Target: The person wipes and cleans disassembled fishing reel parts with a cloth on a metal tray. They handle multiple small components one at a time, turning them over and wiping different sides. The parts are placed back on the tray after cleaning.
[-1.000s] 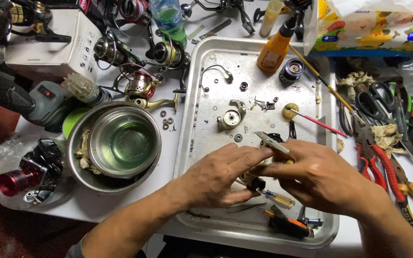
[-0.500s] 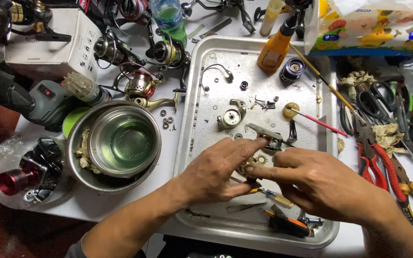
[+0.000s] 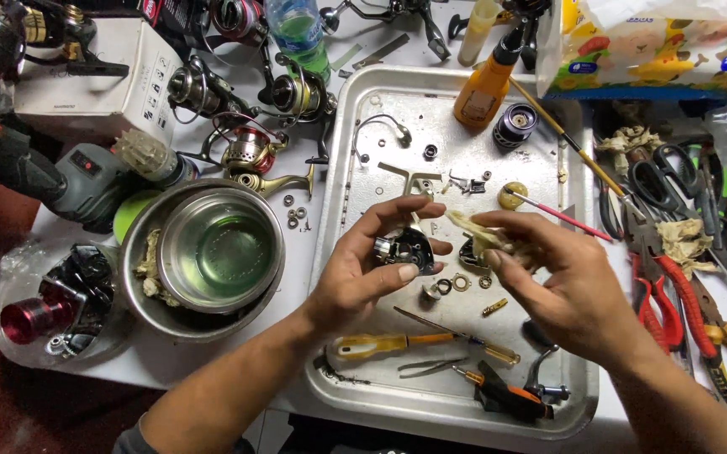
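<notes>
A metal tray [image 3: 355,252] fills the middle of a cluttered white table; a white cardboard box [image 3: 94,80] sits at the far left, a bright yellow-and-blue tissue pack [image 3: 658,42] at the far right, and an orange squeeze bottle [image 3: 485,84] stands on the tray's far edge. Over the tray, the left hand [image 3: 363,269] pinches a small dark reel body [image 3: 405,248], its long axis lying roughly left to right. The right hand [image 3: 561,282], just beside it, closes its fingertips on a scrap of pale tissue [image 3: 473,229].
</notes>
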